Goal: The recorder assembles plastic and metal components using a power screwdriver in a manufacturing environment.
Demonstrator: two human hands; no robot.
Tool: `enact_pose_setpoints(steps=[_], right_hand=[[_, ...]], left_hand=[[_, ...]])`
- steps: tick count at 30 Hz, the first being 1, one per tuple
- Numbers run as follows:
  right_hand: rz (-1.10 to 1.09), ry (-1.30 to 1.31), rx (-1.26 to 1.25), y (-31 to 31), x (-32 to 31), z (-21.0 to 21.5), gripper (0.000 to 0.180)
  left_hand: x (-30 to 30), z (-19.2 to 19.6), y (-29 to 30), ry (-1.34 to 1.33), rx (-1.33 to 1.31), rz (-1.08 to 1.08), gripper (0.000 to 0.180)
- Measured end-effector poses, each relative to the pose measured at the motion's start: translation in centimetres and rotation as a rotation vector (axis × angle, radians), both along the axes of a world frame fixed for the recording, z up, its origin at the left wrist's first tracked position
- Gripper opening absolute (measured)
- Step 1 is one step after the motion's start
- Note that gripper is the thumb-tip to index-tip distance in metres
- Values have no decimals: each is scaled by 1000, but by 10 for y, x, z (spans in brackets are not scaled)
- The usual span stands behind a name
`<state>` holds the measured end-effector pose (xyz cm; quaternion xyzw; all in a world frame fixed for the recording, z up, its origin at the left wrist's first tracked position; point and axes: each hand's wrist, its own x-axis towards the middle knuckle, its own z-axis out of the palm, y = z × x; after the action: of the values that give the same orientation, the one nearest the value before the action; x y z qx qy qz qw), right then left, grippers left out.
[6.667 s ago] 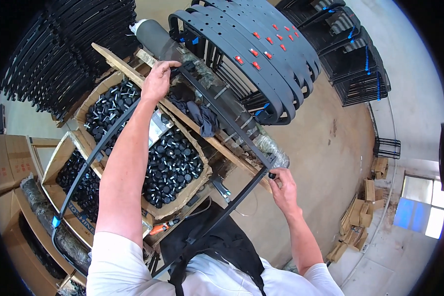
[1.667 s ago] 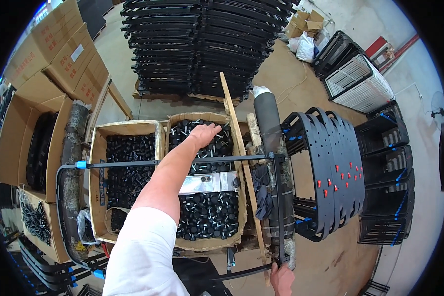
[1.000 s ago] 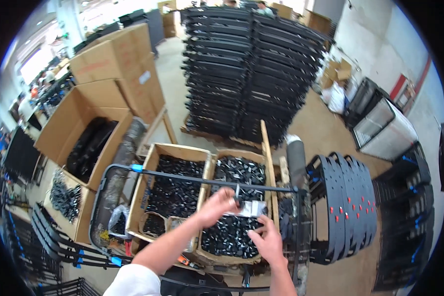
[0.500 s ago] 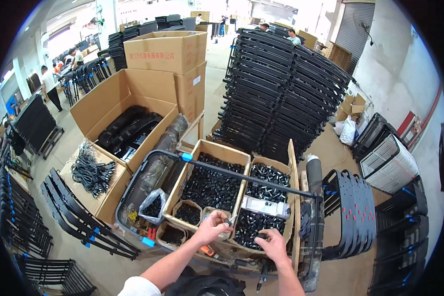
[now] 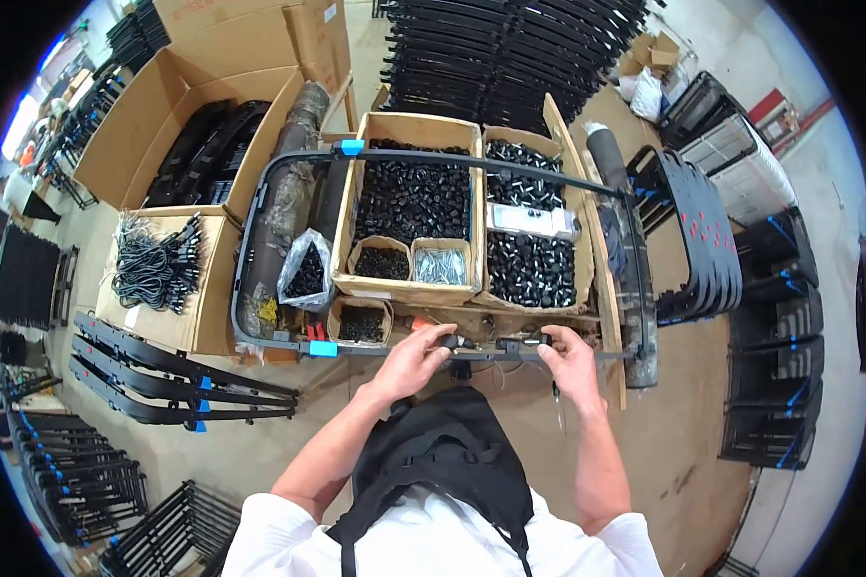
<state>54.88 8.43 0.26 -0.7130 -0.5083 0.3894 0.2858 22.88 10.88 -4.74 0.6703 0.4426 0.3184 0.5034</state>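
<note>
A black rectangular tube frame with blue tape lies across the bench, over the part boxes. At its near bar, my left hand is closed in a pinch on a small black knob, held against or just beside the bar. To the right, my right hand pinches another small black knob at the same bar, near a black fitting. Whether either knob sits in the bar cannot be made out. Beyond my hands stands a box of black knobs with silver studs.
A large carton of black parts holds smaller boxes of screws. A plastic bag and a small box stand left. Bundled black cables lie on a carton. Stacked frames stand right. A wooden board edges the bench.
Both hands have drawn back from the part boxes to the frame's near bar. My right hand has come out of the knob box with a knob. The view has tilted down.
</note>
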Motion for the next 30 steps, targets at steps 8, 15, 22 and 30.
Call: enact_pose_setpoints(steps=[8,15,22,30], right_hand=[[-12,-71,-9,-17,-4,7,39],[-38,-87,7,-5,18,4,40],[77,-63,101,45,52,-18,37],[292,-97,224,174,64,-26,37]], left_hand=[[52,-25,-11,48,36,-140,36],[63,-18,-4,140,133,-233,36],[79,-30,-2,31,233,-296,35],[102,-16,-13,125,36,-1,29]])
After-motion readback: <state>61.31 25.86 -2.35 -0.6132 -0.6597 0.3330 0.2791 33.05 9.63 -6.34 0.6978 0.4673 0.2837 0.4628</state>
